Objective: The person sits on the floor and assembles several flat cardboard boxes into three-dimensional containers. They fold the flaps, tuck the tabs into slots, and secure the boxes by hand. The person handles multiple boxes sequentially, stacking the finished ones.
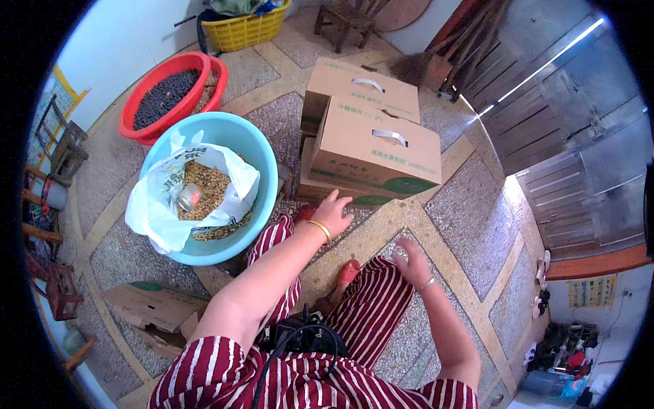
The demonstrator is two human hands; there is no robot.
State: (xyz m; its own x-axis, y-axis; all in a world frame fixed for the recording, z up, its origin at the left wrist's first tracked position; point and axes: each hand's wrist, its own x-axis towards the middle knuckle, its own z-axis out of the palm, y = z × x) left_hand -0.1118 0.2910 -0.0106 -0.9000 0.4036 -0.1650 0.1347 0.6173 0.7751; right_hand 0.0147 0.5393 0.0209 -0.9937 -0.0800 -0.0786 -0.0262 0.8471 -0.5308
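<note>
My left hand [331, 218], with a gold bangle at its wrist, reaches forward over my knee. Its fingers are spread and hold nothing; they lie just in front of the stacked cardboard boxes [381, 146], and I cannot tell whether they touch. Above my right knee is my right hand [412, 264], wearing a silver bangle, empty with its fingers apart. To the left, a light blue basin [267, 170] holds a white plastic bag [157, 204] opened over small tan kernels [214, 184]. A metal can [189, 198] lies on the kernels.
Red basins [126, 123] with dark pods or beans stand behind the blue one. A yellow basket [248, 28] and a wooden chair [344, 26] are farther back. An open carton [153, 307] sits at my left. Brooms [415, 65] lean beside the wooden doors [579, 136].
</note>
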